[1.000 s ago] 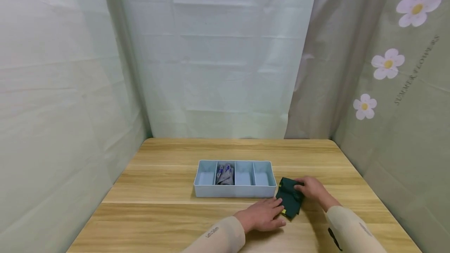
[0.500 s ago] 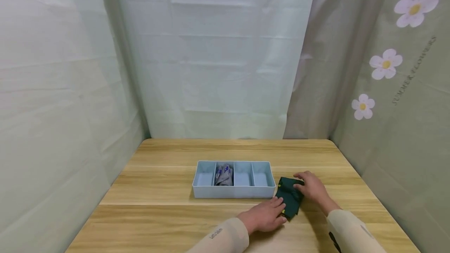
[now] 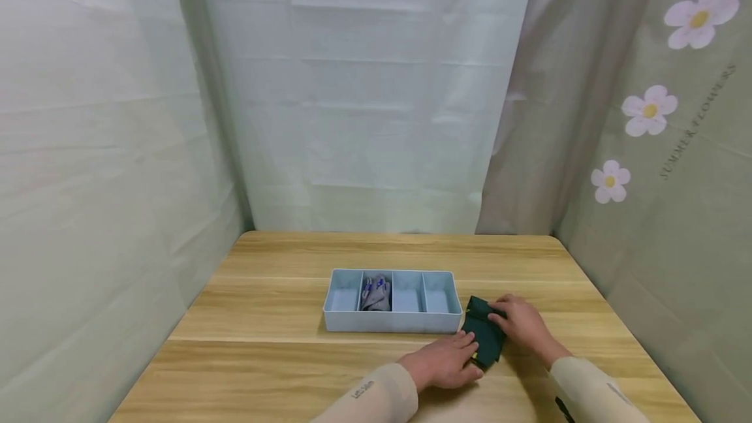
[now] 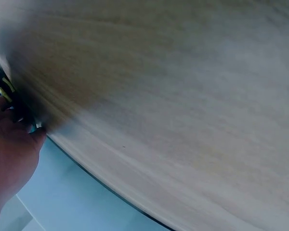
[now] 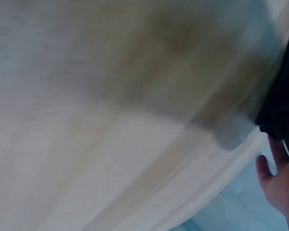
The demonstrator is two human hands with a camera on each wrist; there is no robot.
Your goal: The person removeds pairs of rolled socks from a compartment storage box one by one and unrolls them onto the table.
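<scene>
A folded dark green cloth item (image 3: 485, 339) with small yellow marks lies on the table, right of the blue box; its exact kind is not clear. My left hand (image 3: 443, 361) rests on its lower left edge with fairly straight fingers. At the upper right edge, the fingers of my right hand (image 3: 523, 324) touch a folded band along the top of the cloth. In the right wrist view the thumb of my right hand (image 5: 282, 185) stands apart from the fingers, which meet the dark cloth (image 5: 282, 96). The left wrist view shows only part of my left hand (image 4: 14, 154) beside the cloth.
The light blue box (image 3: 392, 322) has several compartments in a row. A rolled grey item with blue marks (image 3: 376, 294) sits in the second from the left. The wooden table (image 3: 264, 318) is surrounded by pale curtains (image 3: 376, 116).
My right hand lifted slightly off the cloth, then came back down onto it. A folded band now shows along the cloth's top. My left hand has stayed at its lower left edge.
</scene>
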